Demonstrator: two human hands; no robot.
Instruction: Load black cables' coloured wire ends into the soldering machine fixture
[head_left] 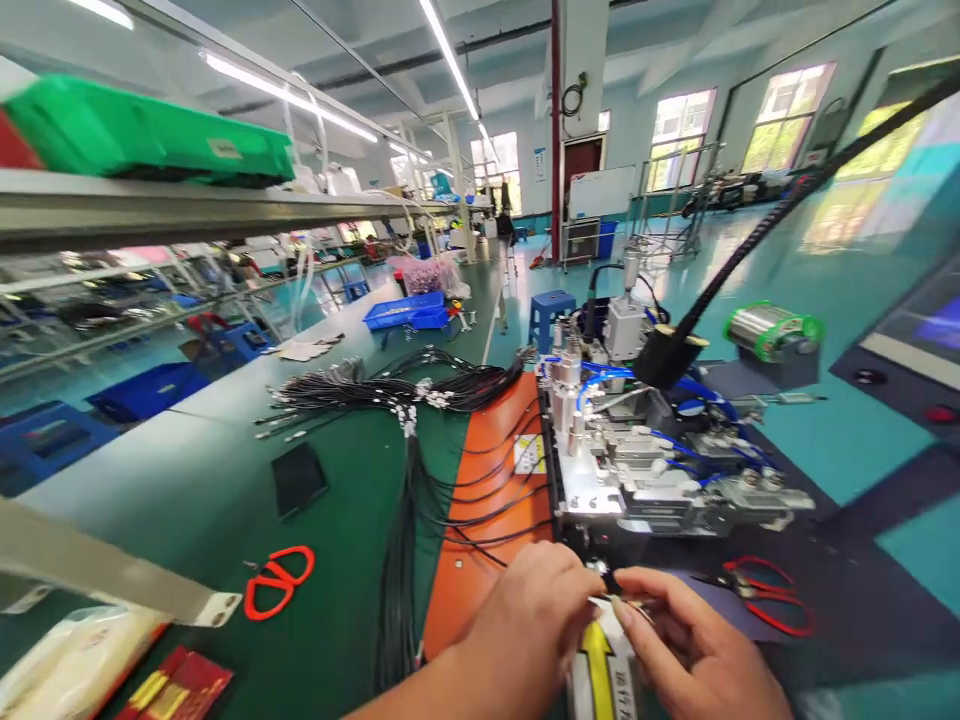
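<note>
Left hand (536,610) and right hand (694,640) pinched thin black cable end (611,583) between fingertips, just before metal fixture (645,470) on worktop (225,500). Risk, judged: cable slipping from pinch or tangling with loose cable bundle (405,540) beside it.

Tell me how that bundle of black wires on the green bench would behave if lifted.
The black wire bundle would probably droop: its strands already curve and fan out loosely. Likely light, since each strand is thin. Loose ends near the orange mat may snag or tangle.
</note>
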